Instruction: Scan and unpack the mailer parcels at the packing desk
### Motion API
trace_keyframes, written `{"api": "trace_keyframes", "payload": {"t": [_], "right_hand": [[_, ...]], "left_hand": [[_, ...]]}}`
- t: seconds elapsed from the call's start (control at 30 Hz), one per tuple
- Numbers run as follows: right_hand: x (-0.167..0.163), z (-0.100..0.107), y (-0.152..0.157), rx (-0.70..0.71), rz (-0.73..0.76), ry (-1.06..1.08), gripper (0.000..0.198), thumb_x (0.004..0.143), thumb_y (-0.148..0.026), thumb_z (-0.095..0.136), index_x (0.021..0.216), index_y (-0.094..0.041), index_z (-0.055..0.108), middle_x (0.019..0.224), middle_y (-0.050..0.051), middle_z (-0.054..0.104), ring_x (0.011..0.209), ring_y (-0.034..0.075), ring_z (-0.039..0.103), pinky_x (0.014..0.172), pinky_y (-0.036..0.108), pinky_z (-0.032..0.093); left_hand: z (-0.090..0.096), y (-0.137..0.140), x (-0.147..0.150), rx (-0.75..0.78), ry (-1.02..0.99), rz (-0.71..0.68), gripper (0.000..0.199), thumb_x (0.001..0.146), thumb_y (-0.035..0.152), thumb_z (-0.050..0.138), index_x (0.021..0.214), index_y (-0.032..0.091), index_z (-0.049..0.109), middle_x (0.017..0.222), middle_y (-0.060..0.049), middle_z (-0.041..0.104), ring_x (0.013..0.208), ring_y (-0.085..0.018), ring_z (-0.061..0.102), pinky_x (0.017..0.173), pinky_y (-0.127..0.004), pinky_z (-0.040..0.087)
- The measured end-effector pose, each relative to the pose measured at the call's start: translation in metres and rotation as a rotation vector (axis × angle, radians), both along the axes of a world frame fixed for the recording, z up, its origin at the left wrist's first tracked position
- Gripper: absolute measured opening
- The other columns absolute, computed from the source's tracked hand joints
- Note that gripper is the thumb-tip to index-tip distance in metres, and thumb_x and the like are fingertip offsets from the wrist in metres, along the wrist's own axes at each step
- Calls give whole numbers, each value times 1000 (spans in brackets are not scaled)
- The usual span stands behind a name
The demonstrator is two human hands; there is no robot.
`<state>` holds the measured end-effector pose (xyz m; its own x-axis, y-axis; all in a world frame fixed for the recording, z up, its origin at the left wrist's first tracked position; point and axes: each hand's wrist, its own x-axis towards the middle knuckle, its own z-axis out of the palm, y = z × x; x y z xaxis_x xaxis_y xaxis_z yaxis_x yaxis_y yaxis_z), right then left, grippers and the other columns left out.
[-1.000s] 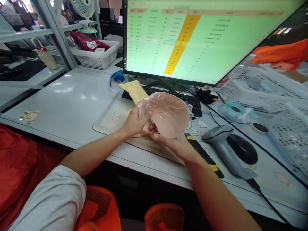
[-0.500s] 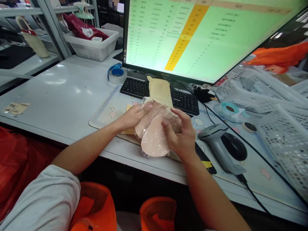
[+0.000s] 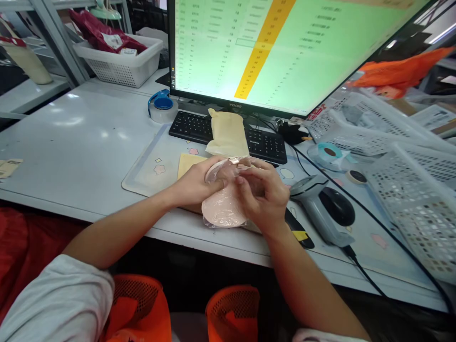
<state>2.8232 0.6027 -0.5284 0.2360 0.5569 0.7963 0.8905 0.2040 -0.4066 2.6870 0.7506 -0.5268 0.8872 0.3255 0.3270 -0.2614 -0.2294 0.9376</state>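
Grasping the pink pad (image 3: 223, 209) with left hand (image 3: 197, 183) and right hand (image 3: 266, 195) near the surface's front edge (image 3: 192, 236), we could drop it if its glossy plastic (image 3: 228, 219) slid from our grip

A white bench (image 3: 64, 156) is observed, partly covered by a patterned mat (image 3: 142, 175). A white basket (image 3: 119, 73) is placed toward the back; a tape roll (image 3: 167, 114) is set near the mat's far left corner; pale labels (image 3: 9, 167) are laid at left.
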Motion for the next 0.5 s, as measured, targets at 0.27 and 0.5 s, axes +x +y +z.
{"api": "trace_keyframes", "payload": {"t": [0.27, 0.5], "right_hand": [[3, 0, -6, -54, -191, 132, 29, 96, -32, 64, 125, -27, 62, 115, 6, 72, 92, 20, 72, 83, 37, 59], [3, -1, -4, 53, -201, 178, 15, 96, -29, 65, 111, -25, 68, 112, 4, 75, 98, 19, 74, 75, 31, 62]], "left_hand": [[10, -6, -5, 153, 18, 113, 40, 95, 43, 66, 129, 21, 61, 128, -9, 71, 115, -28, 67, 100, -38, 51], [4, -6, -2, 209, 40, 182, 39, 94, 41, 66, 127, 21, 61, 120, -7, 72, 107, -25, 68, 92, -35, 53]]}}
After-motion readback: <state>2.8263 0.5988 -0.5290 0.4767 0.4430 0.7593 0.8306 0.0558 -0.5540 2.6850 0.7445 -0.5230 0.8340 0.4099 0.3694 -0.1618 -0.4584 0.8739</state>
